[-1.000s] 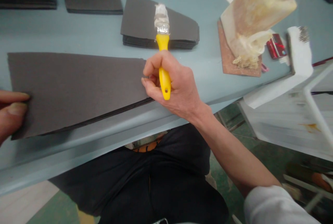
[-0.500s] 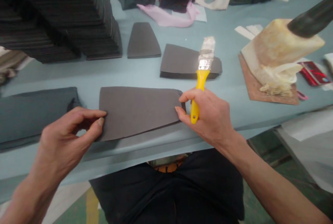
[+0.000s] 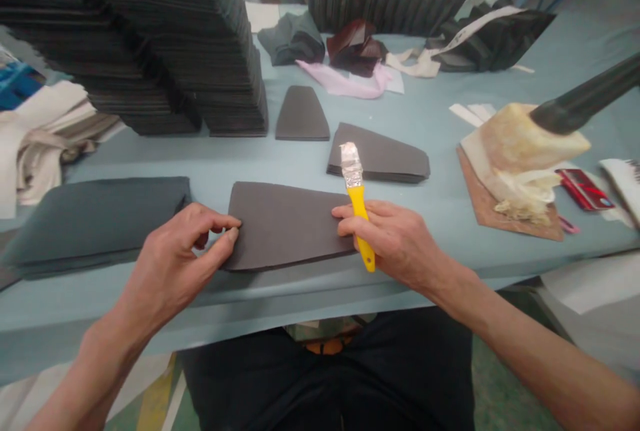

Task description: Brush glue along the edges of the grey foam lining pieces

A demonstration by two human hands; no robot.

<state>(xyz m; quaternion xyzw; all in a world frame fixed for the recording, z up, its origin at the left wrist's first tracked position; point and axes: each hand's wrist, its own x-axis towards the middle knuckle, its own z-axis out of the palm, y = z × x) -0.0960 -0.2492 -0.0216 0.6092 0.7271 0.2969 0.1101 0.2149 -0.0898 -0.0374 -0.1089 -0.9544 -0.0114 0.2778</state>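
Note:
A dark grey tapered panel [image 3: 285, 225], apparently with more layers beneath it, lies near the table's front edge. At its wide left end, the thumb and forefinger of my left hand [image 3: 180, 257] pinch the edge. A paintbrush with a yellow handle [image 3: 362, 217] is tucked in my right hand [image 3: 405, 237], bristles pointing away from me and their base wrapped in something silvery. The fingers of that hand also rest on the panel's narrow right end, partly covering it. Just beyond the brush lies a stack of similar panels [image 3: 390, 154].
Tall stacks of dark sheets [image 3: 230, 84] stand at the back left, near a smaller trapezoid pile [image 3: 303, 114]. Folded dark green cloth [image 3: 105, 221] lies left. On the right, a pale, stained container [image 3: 520, 144] with a dark handle sits on a brown board [image 3: 475, 197], beside a red case [image 3: 585, 189].
The view has tilted up, showing more of the table's far side. My right fingers have shifted over the panel's end, and the brush now leans left instead of right.

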